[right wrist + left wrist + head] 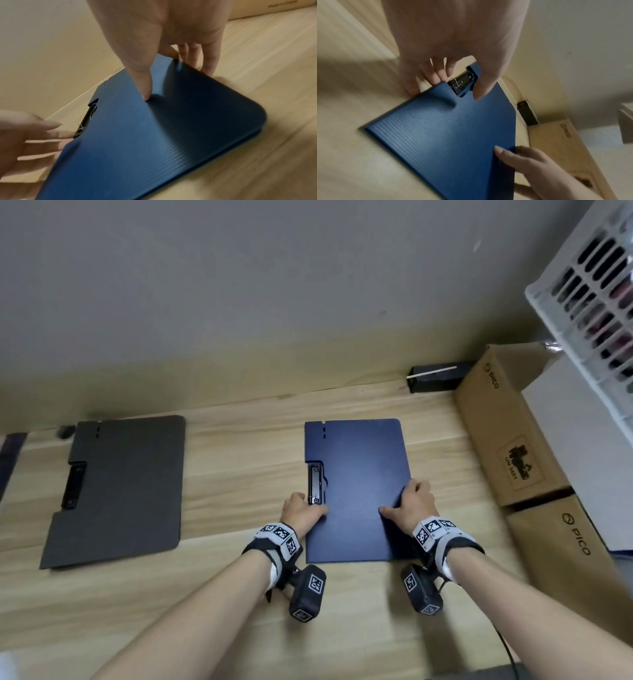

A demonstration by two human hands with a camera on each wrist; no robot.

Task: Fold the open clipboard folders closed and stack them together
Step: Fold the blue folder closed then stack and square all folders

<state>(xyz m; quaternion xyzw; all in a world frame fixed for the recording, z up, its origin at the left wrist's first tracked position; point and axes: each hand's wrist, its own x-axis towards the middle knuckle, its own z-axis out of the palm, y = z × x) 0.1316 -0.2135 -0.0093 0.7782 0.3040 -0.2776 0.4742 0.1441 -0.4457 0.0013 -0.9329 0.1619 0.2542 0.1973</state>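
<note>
The blue folder (356, 491) lies folded shut on the wooden bench (239, 446), a little right of the middle, with its long axis running from the near edge toward the back edge by the wall. Its black clip (314, 485) sits in a notch on the left long side, so the clip end points left. The left hand (301, 510) grips that left side just nearer than the clip: the thumb lies on the cover and the fingers curl round the edge, as the left wrist view shows. The right hand (416, 503) grips the right long side, thumb flat on the cover and fingers wrapped over the edge; in the right wrist view the near right corner looks slightly lifted off the bench, though blur makes that uncertain. The grey folder (120, 487) lies shut near the bench's left edge, well apart from the blue one, its long axis also running front to back and its clip on the left side. Two cardboard boxes (513, 433) stand along the right edge.
</note>
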